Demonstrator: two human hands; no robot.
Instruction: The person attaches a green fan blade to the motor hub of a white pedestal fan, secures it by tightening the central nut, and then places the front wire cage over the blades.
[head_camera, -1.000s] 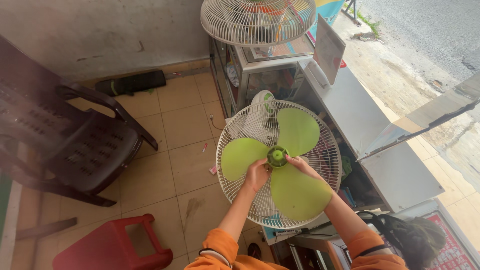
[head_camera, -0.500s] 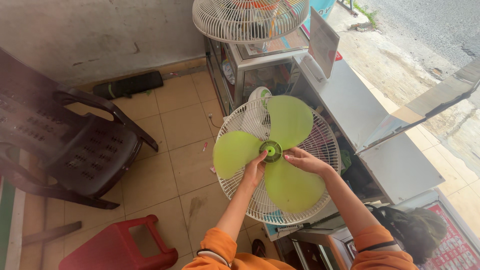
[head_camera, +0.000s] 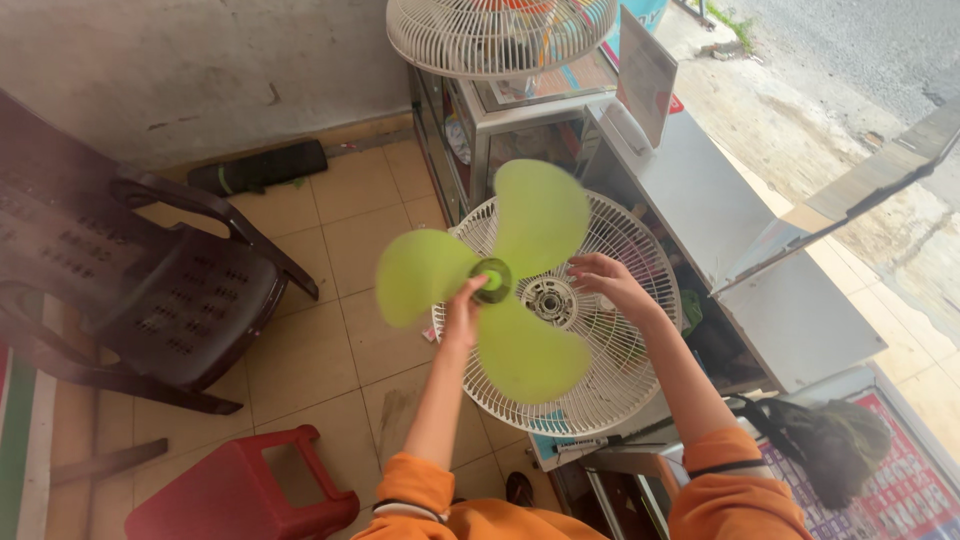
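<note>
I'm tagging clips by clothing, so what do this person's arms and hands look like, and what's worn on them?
Both hands, the left hand and the right hand, are bare, with no gloves, and the forearms are uncovered. Orange sleeves are pushed up to about the elbows, bunched there, with a dark band showing at the cuff edge. No watch or rings can be made out.

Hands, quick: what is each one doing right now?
Left hand: closed on the green fan blade, at its hub.
Right hand: open, holding nothing, fingers spread over the white fan grille.
</note>
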